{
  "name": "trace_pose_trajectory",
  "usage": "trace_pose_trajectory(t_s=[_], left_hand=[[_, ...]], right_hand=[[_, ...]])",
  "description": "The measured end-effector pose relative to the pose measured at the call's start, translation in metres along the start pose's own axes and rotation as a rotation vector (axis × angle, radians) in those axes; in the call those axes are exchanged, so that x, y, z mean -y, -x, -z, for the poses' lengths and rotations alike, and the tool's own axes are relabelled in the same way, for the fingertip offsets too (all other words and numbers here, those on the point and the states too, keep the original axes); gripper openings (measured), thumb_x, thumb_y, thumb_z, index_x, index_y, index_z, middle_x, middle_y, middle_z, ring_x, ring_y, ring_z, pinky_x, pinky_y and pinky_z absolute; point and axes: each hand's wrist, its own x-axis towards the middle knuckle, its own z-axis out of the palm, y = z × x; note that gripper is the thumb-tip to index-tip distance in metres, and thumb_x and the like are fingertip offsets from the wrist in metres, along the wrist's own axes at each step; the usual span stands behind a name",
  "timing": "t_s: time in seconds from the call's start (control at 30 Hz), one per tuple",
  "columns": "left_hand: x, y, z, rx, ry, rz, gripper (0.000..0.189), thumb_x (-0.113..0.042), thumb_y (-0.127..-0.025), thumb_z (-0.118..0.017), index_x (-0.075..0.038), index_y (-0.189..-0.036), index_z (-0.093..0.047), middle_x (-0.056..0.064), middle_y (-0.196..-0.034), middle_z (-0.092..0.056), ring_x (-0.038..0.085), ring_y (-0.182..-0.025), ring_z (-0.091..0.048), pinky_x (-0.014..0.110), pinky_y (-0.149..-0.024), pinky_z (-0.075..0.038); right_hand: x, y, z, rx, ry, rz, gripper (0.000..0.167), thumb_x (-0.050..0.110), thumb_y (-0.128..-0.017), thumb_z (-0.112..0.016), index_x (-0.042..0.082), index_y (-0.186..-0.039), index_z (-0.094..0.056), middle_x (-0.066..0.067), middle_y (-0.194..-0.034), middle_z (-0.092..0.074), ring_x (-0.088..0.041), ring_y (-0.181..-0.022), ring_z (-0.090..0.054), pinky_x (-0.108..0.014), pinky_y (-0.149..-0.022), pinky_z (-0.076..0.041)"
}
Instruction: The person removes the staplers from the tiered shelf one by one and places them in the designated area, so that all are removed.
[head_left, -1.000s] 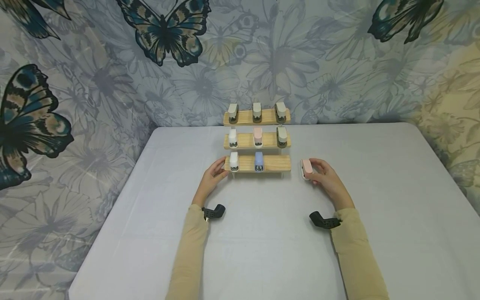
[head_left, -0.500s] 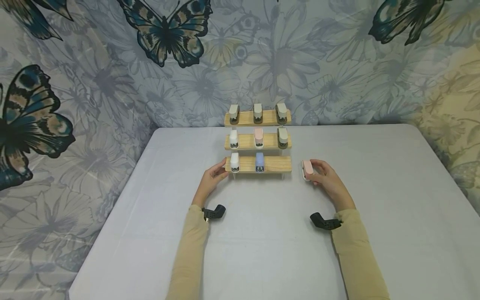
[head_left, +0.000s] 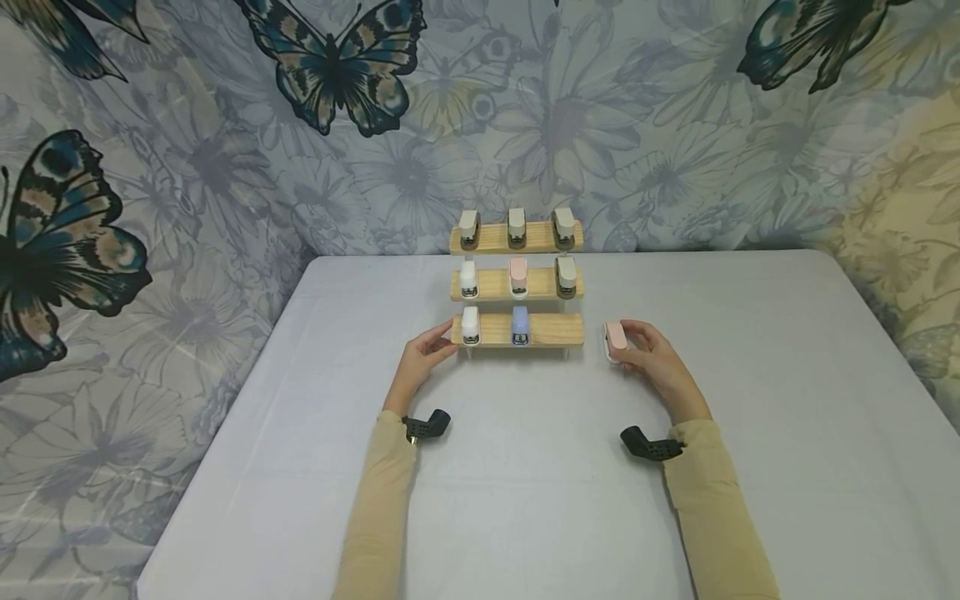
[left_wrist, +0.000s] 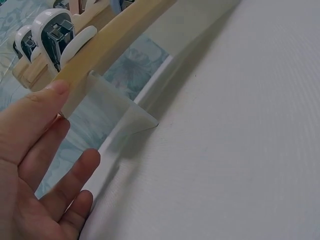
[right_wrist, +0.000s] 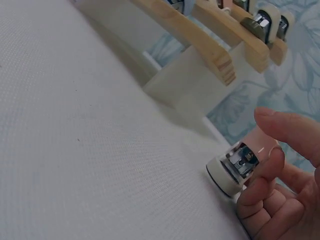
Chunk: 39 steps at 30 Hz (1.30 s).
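Observation:
My left hand (head_left: 423, 360) pinches the left end of the lowest wooden board of a three-step display rack (head_left: 555, 329); in the left wrist view the thumb lies on the board's end and the other fingers spread below. Right of the rack, my right hand (head_left: 654, 358) holds a small pink stapler (head_left: 615, 337) with a white base. Whether its base touches the table cannot be told. On the lowest step stand a white stapler (head_left: 470, 325) at the left and a blue stapler (head_left: 520, 325) in the middle; bare wood shows at the right.
The middle step carries a white stapler (head_left: 468, 279), a pink stapler (head_left: 518, 277) and a grey-green stapler (head_left: 566, 277). Three pale staplers with dark bases, one a grey-white stapler (head_left: 516, 227), stand on the top step. A butterfly-print cloth (head_left: 412, 175) hangs behind the white table (head_left: 510, 500).

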Motion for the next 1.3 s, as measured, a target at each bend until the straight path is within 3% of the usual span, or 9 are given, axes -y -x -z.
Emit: trace_pose_trajectory(t_s=[0.23,0.37,0.5,0.77,1.03,1.2,1.3], left_hand=[[0.025,-0.005,0.001,-0.009,-0.025,-0.010,0.046,-0.010,-0.082,-0.066,-0.003,-0.125,-0.051,0.011,-0.112,-0.059,0.022,-0.091,-0.056,0.033,-0.082,-0.044],[0.028,-0.005,0.001,-0.011,-0.040,-0.019,0.046,-0.011,-0.082,-0.066,-0.004,-0.125,-0.051,0.010,-0.113,-0.059,0.021,-0.091,-0.057,0.033,-0.082,-0.044],[0.019,-0.002,0.000,-0.001,-0.044,0.001,0.046,-0.011,-0.083,-0.065,-0.003,-0.126,-0.050,0.011,-0.118,-0.056,0.023,-0.094,-0.056,0.034,-0.084,-0.043],[0.025,-0.004,0.000,0.004,-0.052,0.010,0.046,-0.010,-0.083,-0.065,-0.003,-0.126,-0.050,0.010,-0.120,-0.055,0.023,-0.094,-0.055,0.034,-0.084,-0.043],[-0.005,0.003,-0.001,0.024,-0.024,0.026,0.046,-0.004,-0.084,-0.062,0.004,-0.126,-0.046,0.019,-0.121,-0.052,0.022,-0.092,-0.057,0.035,-0.082,-0.045],[-0.008,0.003,-0.001,0.034,0.002,0.060,0.047,-0.002,-0.084,-0.061,0.006,-0.127,-0.044,0.023,-0.118,-0.052,0.013,-0.084,-0.058,0.027,-0.078,-0.045],[-0.004,0.001,0.000,0.033,0.013,0.055,0.047,-0.005,-0.084,-0.062,0.003,-0.127,-0.045,0.022,-0.116,-0.054,0.014,-0.082,-0.058,0.025,-0.075,-0.044]], right_hand=[[0.003,0.002,-0.001,0.015,-0.036,-0.043,0.064,0.008,-0.079,-0.068,0.004,-0.131,-0.032,-0.013,-0.145,-0.017,-0.011,-0.081,-0.048,-0.021,-0.063,-0.046],[0.004,0.003,-0.001,0.034,-0.024,-0.027,0.068,0.010,-0.080,-0.068,0.002,-0.135,-0.028,-0.013,-0.146,-0.014,-0.010,-0.067,-0.052,-0.021,-0.062,-0.046],[0.007,0.004,0.000,0.032,-0.035,-0.006,0.075,0.009,-0.081,-0.066,0.001,-0.139,-0.019,-0.011,-0.148,-0.006,-0.007,-0.061,-0.051,-0.020,-0.061,-0.046],[0.017,0.013,0.001,-0.047,0.088,0.210,0.075,0.012,-0.085,-0.063,0.005,-0.142,-0.015,-0.003,-0.149,-0.003,-0.005,-0.063,-0.050,-0.017,-0.062,-0.044],[0.026,0.015,-0.002,-0.042,0.000,0.347,0.074,0.005,-0.084,-0.063,0.005,-0.142,-0.018,-0.008,-0.148,-0.008,-0.009,-0.057,-0.046,-0.018,-0.059,-0.043],[0.007,-0.002,0.005,-0.062,-0.012,0.452,0.074,0.014,-0.083,-0.066,0.016,-0.143,-0.023,-0.003,-0.148,-0.012,-0.008,-0.054,-0.047,-0.017,-0.054,-0.044],[-0.001,-0.010,0.010,-0.041,-0.096,0.488,0.073,0.013,-0.082,-0.067,0.018,-0.142,-0.026,-0.002,-0.148,-0.015,-0.007,-0.052,-0.045,-0.017,-0.053,-0.044]])
